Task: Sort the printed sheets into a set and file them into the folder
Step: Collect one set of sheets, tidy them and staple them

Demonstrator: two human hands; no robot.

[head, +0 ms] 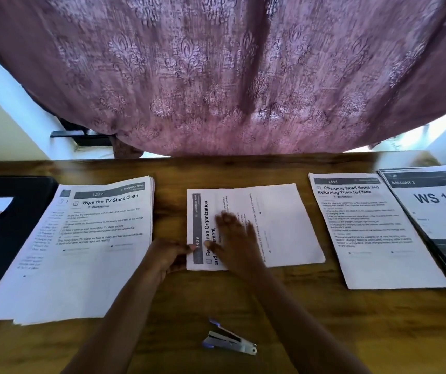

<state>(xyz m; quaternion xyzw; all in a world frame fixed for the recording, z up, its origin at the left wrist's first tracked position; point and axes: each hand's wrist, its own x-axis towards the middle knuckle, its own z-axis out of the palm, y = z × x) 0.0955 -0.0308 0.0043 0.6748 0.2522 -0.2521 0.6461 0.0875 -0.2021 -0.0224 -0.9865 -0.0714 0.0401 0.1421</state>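
**Both hands on 1 sheet, desk centre**

L hand (166, 256) pinches the left edge of sideways sheet 3409 (283, 225); R hand (236, 238) lies flat on it, fingers spread. Left: stack 1252 (81, 265), then dark folder (6, 238). Right: stack 2644 (378, 252), stack WS 15 (437, 211). Stapler (230, 341) at front.

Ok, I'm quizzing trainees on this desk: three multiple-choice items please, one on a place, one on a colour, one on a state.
1. Where does the stapler lie? A, at the desk's far edge; B, on the desk, nearer than the centre sheet; C, on the centre sheet.
2. The curtain is: A, green; B, mauve; C, yellow.
3. The right hand: A, lies flat on the centre sheet; B, grips the stapler; C, hangs off the desk.
Answers: B, bare wood surrounds it near the front; B, patterned mauve cloth; A, it is spread flat on the paper.
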